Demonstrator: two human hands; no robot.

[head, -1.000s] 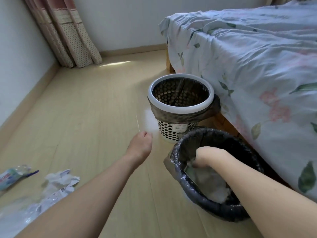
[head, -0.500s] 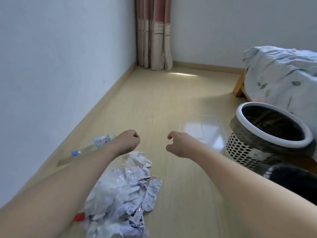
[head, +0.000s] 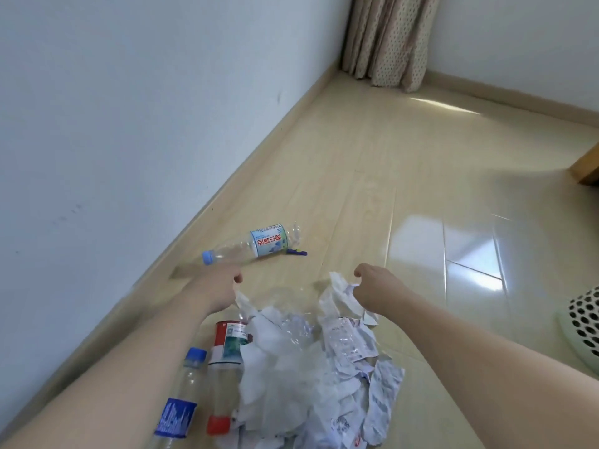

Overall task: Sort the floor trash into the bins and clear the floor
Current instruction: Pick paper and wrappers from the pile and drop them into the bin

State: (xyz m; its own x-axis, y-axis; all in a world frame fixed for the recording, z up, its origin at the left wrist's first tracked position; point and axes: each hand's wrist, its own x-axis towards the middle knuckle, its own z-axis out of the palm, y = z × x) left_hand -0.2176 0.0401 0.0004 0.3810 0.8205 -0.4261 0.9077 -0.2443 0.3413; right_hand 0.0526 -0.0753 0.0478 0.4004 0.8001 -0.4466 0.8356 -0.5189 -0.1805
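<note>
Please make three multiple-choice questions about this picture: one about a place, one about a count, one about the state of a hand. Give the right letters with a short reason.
1. Where does the clear plastic bottle with the light blue label lie?
A. on the floor near the wall
B. inside a bin
C. under the curtain

2. How many plastic bottles are visible?
A. one
B. three
C. five

3. What is the right hand doing?
A. holding a bottle
B. resting flat on the floor
C. reaching with curled fingers at the pile of crumpled white paper

Answers:
1 A, it lies on its side by the baseboard.
2 B, that one, the red-capped bottle and the dark-blue-labelled bottle.
3 C, its fingers curl at the pile's upper edge.
</note>
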